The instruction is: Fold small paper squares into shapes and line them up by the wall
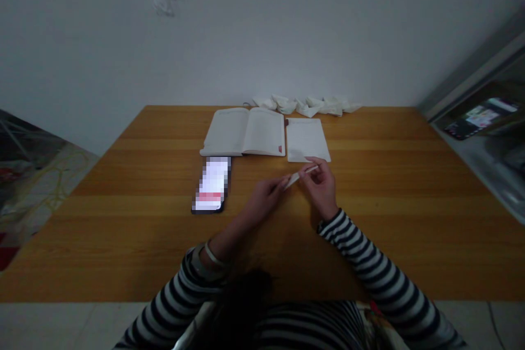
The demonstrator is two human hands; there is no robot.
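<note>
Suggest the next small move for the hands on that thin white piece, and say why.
Probably a light press along the thin white piece with the right hand, while the left hand steadies its other end. Both hands hold it in their fingers, and a row of folded-looking white pieces lies along the far edge of the table. Any creases are too small to make out.

The top (311, 322) is striped in black and greyish white, its long sleeves (356, 246) banded alike. Behind the bare left hand (264, 197), a pale bangle (211, 254) circles the forearm (233, 232).
</note>
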